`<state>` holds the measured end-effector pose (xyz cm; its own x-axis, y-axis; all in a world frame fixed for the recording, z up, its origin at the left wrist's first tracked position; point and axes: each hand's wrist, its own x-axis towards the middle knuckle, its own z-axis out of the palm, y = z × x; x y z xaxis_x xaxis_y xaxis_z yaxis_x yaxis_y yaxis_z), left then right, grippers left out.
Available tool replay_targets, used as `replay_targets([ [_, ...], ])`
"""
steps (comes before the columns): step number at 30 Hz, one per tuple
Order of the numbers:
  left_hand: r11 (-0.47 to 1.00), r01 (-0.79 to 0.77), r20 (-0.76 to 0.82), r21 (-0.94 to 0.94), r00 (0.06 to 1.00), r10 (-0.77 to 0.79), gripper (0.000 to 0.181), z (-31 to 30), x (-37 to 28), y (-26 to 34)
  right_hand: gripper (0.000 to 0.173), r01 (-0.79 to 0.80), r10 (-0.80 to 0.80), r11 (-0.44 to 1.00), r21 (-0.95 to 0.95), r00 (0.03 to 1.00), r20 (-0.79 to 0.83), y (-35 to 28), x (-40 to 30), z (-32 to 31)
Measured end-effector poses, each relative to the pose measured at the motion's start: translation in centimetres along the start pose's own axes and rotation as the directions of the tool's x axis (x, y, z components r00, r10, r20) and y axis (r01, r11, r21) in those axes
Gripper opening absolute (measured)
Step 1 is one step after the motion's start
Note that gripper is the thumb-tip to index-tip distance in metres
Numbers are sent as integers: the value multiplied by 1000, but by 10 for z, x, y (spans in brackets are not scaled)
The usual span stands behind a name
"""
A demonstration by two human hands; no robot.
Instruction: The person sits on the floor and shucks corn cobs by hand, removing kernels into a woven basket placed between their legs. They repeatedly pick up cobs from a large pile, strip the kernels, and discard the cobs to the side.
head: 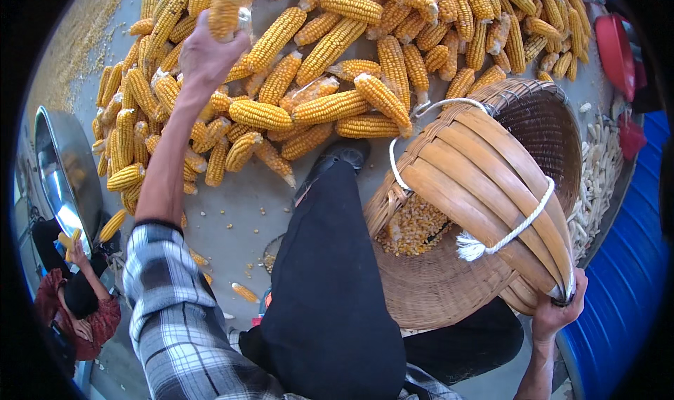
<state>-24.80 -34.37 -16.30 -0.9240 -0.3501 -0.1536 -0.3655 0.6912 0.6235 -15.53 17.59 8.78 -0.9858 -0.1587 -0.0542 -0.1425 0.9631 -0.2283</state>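
My left hand (213,52) grips an ear of dried yellow corn (225,15), blurred at its upper end, above the left part of a large heap of corn ears (331,52). At the lower right, my right hand (555,302) is closed around the end of the curved bamboo handle (489,179) of a woven basket (432,284). The basket is tilted by my legs, with loose corn kernels (416,226) inside. White rope (526,221) is tied around the bamboo strips.
Bare cobs (595,179) lie right of the basket beside a blue corrugated surface (621,273). A metal basin (68,163) stands on its side at left, near a co-worker in a red top (95,315) holding corn. A red basin (615,57) is upper right; kernels (84,36) cover the upper-left floor.
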Motion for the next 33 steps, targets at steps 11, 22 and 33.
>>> replay_targets([
  [11,261,-137,236,-956,174,956,41,15,-127,213,36,17,-17,1000,-2,1000,-2,0,7,-1],
  [22,387,-89,394,-918,-86,915,59,61,-147,230,35,-41,44,998,53,998,-46,-4,1,5],
  [33,531,-265,551,-805,-3,834,24,99,-173,217,34,-34,33,999,16,999,27,1,0,1],
])
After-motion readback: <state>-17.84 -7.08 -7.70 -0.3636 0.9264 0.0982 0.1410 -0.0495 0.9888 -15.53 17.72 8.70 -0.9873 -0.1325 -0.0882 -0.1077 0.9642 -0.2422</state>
